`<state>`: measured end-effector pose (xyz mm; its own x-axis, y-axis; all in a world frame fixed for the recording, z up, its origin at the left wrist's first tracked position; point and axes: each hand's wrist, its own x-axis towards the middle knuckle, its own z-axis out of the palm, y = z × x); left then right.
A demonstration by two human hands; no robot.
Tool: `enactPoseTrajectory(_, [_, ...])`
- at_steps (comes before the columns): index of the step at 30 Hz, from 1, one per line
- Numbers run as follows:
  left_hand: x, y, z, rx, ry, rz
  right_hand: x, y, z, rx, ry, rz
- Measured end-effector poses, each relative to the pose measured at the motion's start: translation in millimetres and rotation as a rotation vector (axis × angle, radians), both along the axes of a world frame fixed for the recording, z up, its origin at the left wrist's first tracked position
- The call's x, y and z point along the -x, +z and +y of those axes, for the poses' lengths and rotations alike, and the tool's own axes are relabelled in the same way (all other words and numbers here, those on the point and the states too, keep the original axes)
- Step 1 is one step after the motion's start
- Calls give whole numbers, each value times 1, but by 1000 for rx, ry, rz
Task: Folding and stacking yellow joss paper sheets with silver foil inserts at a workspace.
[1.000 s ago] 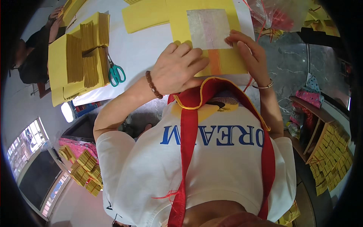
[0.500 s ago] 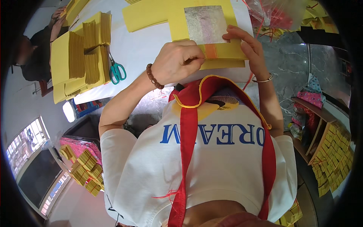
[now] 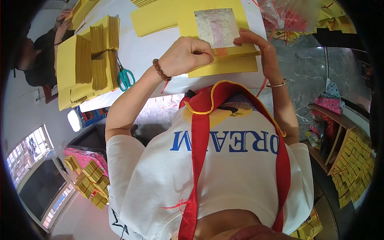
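Observation:
On the white-topped table in front of me lies a pile of yellow joss paper [image 3: 185, 27], its top sheet bearing a silver foil square [image 3: 217, 29] and an orange strip. My left hand [image 3: 188, 54] is closed in a pinch at the near edge, which is lifted and folds back. A lower yellow sheet [image 3: 228, 67] shows beneath that edge. My right hand [image 3: 264, 52] lies along the right side, fingers extended and thumb apart, with fingertips touching the right border of the foil. Green-handled scissors [image 3: 126, 78] rest to the left.
Thick stacks of folded yellow paper [image 3: 86, 60] stand at the table's left. Beyond them another person's hands [image 3: 63, 20] hold yellow paper. A clear plastic bag [image 3: 294, 14] with red contents is at far right. Tied yellow bundles [image 3: 352, 164] fill the right side.
The near edge of the upper yellow paper has risen and pulled away from the sheet below. My left hand has moved slightly left and up with it; the right stays almost in place.

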<state>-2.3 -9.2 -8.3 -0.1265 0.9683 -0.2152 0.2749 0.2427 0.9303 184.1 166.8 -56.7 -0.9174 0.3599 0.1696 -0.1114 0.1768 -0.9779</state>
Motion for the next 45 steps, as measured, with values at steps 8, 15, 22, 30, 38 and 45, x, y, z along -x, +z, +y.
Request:
enactPoseTrajectory(8, [5, 1, 5, 27, -38, -51, 0, -2, 7, 16, 51, 45])
enactPoseTrajectory(15, [9, 2, 6, 81, -31, -159, -4, 4, 11, -112, 148, -16])
enactPoseTrajectory(22, [9, 2, 5, 69, -15, -141, -2, 10, 14, -111, 208, -38])
enactPoseTrajectory(30, [31, 28, -16, -455, -214, 694, 0, -7, 4, 128, -109, -115])
enactPoseTrajectory(38, [12, 12, -38, -499, -18, 1121, -3, 30, 3, -569, -68, 158])
enactPoseTrajectory(45, [-2, 9, -48, -411, -6, 784, -16, 33, 2, -701, 138, 33])
